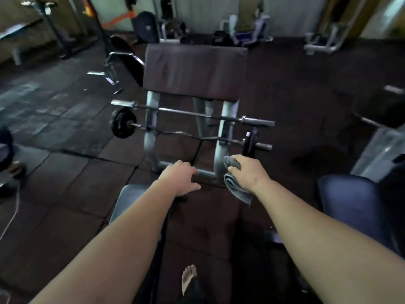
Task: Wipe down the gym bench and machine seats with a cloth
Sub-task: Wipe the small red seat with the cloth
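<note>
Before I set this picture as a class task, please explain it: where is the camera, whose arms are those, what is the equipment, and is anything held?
There is one picture, from a wide-angle camera worn on a person's head, looking forward and down. So the two bare arms reaching in from below are the wearer's own. The right hand has a folded grey cloth in its grip. The left hand holds nothing; its fingers are loosely curled by the base of the grey metal frame. On that frame stands a sloped dark padded bench, with a straight bar and a bent bar resting across the frame; the bent one carries a black weight plate. The floor is dark tiles; the background is blurred.
</note>
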